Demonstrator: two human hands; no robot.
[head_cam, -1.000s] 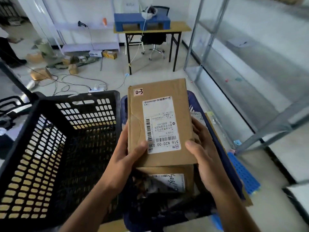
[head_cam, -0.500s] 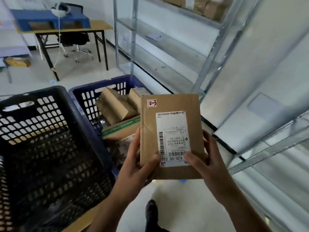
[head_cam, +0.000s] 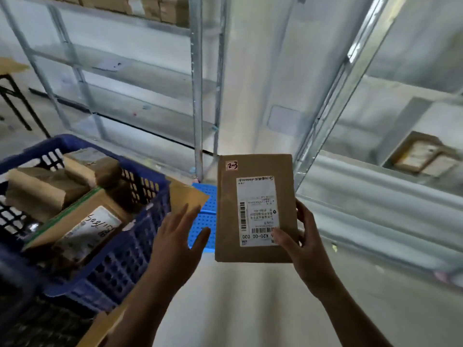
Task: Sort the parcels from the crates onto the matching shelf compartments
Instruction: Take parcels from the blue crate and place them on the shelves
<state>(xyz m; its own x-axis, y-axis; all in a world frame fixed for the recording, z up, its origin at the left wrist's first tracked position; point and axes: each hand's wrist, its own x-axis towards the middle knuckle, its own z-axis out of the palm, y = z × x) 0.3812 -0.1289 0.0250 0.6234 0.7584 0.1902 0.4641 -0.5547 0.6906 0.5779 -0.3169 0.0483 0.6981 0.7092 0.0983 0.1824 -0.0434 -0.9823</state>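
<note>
Parcel flat and brown, up in the air right of centre, above the pale floor and just right of the blue crate. I see its long axis running near to far, with the printed face turned to the camera. The small 2-3 tag sits at the far left corner and the white shipping label fills the middle and near part.

Around it: blue crate on the left holds more brown parcels, piled unevenly. A cardboard sheet sticks out from under the crate, and a blue perforated panel lies on the floor between crate and parcel. A black crate is at the near left corner, blurred. The shelf rack stands beyond, metal uprights, with boxes on its top level far left. One taped box lies on a shelf at right. Nothing sits between the parcel and the rack.

My right hand grips the parcel's near right corner, thumb pressed on the label, fingers wrapped behind the right edge. My left hand is apart from the parcel, fingers straight and spread, holding nothing, thumb tip just beside the left edge without touching.
</note>
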